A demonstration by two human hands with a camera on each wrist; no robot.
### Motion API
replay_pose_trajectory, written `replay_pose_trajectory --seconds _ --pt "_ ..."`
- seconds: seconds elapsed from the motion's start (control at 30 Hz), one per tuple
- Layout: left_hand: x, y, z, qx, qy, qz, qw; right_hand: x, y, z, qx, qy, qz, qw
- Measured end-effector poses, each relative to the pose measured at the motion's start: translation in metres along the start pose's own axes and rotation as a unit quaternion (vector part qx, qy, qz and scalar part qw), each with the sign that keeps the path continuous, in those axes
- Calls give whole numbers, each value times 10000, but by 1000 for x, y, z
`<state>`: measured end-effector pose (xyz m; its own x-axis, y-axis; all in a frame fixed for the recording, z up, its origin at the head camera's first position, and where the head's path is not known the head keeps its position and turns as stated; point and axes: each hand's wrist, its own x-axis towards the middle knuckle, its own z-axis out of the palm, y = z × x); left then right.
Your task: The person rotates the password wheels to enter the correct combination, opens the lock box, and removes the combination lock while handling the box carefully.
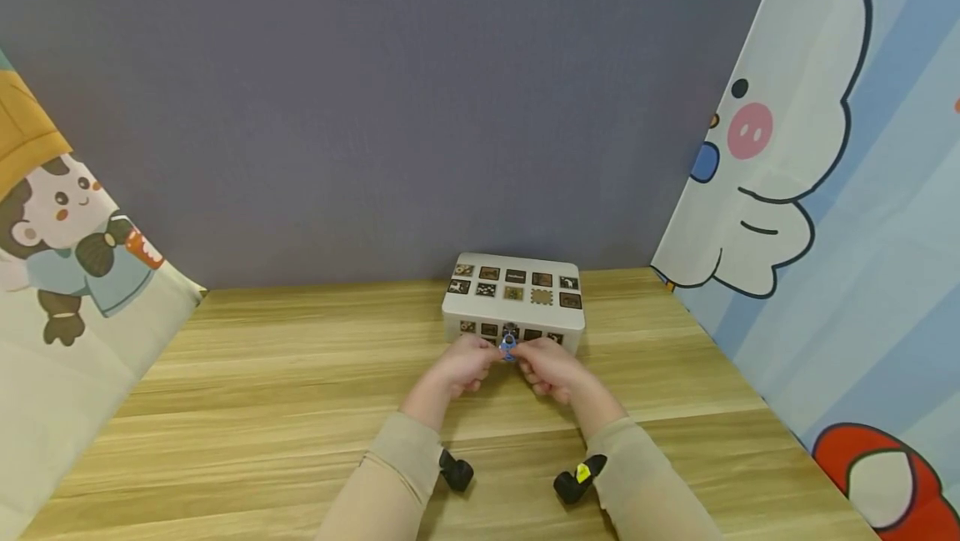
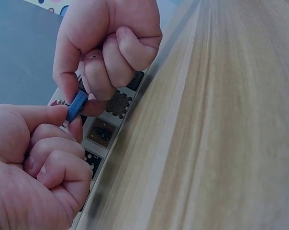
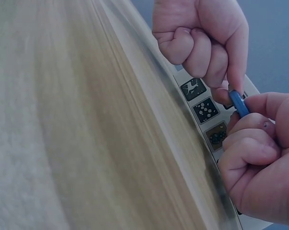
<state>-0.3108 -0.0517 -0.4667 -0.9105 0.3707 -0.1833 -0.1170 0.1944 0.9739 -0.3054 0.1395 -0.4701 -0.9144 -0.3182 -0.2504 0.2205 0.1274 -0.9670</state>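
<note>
A small blue padlock hangs at the front clasp of a white tin box printed with rows of little square pictures. My left hand pinches the padlock's body from the left between thumb and forefinger, the other fingers curled in. From the other side my right hand pinches the same padlock. Both wrist views show the blue body between the fingertips of the two hands. Fingers cover parts of it, and whether its shackle is locked I cannot tell.
The box stands on a wood-grain table, close to a grey back panel. Cartoon-printed sheets flank the table on the left and right. A black wrist device sits by the left cuff, with another at the right.
</note>
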Motion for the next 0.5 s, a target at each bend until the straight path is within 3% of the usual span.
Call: replay_pose_trajectory --seconds 0.5 --pt "1 -2 -1 8 -11 47 10000 1 0 0 -7 -4 36 10000"
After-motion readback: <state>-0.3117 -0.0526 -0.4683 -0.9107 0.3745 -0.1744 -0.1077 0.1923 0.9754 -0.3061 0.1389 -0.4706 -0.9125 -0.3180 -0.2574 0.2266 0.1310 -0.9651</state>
